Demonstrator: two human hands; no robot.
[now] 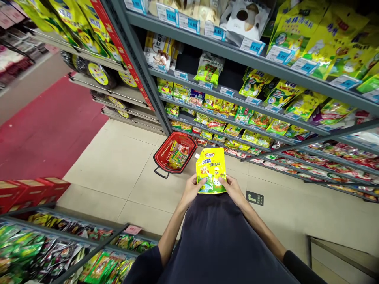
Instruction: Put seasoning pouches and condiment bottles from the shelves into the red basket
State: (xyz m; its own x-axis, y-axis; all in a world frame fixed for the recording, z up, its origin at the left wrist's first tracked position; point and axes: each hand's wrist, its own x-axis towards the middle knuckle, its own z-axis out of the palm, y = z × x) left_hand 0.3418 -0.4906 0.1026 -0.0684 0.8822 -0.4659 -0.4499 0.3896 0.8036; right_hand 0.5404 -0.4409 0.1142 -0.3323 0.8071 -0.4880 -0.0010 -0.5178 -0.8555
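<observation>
Head view, shop aisle, person standing. Both hands hold one yellow seasoning pouch [211, 170] in front of the body, face up toward the camera.

Left hand [194, 188]: clamped on the pouch's lower left corner, thumb on the printed face, remaining fingers hidden behind the pack.

Right hand [232, 187]: clamped on the lower right corner, thumb on the face in the same way, fingers behind.

Pouch: upright, slightly tilted, a white spout cap at its upper left corner. Printed characters across the upper half, a green band with cartoon figures along the bottom edge between the two thumbs. The top of the pouch stands free above both grips.

Just beyond the grip and to its left, a red shopping basket [164, 152] sits on the tiled floor [118, 165], holding several packets; it is apart from the pouch. Past the grip and to its right run grey shelves [237, 55] stocked with yellow and green packets and blue price tags. Near the body on the left side, a lower shelf [74, 236] carries mixed packets.
</observation>
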